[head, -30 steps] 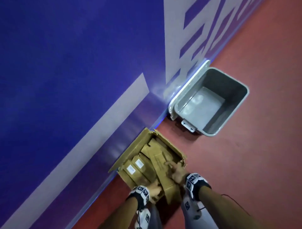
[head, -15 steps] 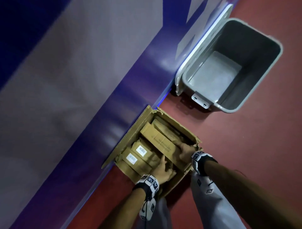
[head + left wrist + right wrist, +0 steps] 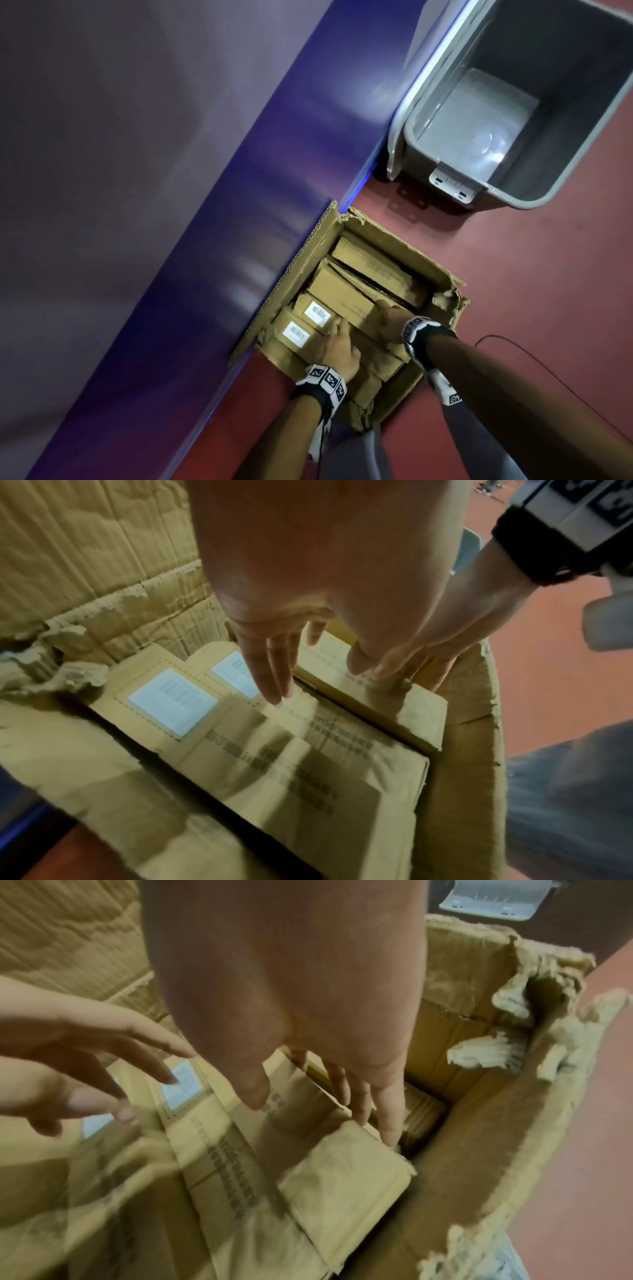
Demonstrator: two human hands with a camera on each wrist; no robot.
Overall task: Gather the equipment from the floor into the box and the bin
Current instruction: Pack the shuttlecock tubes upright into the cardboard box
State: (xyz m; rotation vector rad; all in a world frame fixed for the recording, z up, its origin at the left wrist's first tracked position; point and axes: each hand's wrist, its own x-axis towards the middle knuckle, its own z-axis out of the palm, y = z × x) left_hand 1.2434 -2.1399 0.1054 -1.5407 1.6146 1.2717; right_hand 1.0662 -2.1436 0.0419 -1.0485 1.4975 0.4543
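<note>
While both arms reach down from the bottom of the head view, the left hand (image 3: 337, 349) lies with straight fingers (image 3: 270, 674) on the flat cardboard packets (image 3: 346, 294) stacked inside the cardboard box (image 3: 404, 246), just beside two packets with white barcode labels (image 3: 317, 313). The right hand (image 3: 388, 317), a little farther up the frame, also has its fingers (image 3: 387, 1110) extended, their tips dipping into the gap between a packet's edge and the torn box wall; neither hand grips anything. The step seems to be settling the packets flat, so pressing evenly with both palms and sliding the top packet toward the wall should close the gap without buckling the thin card. The ragged corner of the box could snag a sleeve or tear further, so pressure is best kept off it. Beyond, in the upper right, the grey plastic bin (image 3: 579, 192) stands open on the red floor (image 3: 531, 274) against the blue wall (image 3: 239, 205), apparently empty.
</note>
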